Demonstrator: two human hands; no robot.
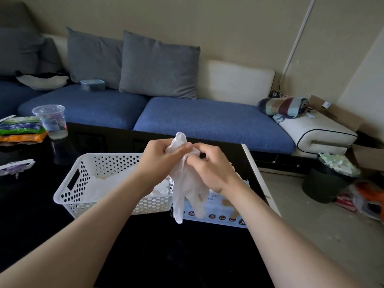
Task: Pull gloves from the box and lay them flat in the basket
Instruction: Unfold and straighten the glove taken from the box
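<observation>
Pinching thin translucent white glove (188,181) w/ L hand (160,161) and R hand (209,168), fingers of both curled tight on its upper end. Hangs fingertips-down over right end of white perforated plastic basket (83,201), in front of pale printed cardboard glove box (221,216). Other white gloves (108,183) inside basket; basket on black tabletop (31,215).

The basket (83,185) is open from above — gloves (108,182) line part of its floor. The box (225,217) sits just beside its right wall, a glove (185,179) hanging over that seam. Cup (51,121) and packets (20,129) crowd the far left of the counter (31,217).
</observation>
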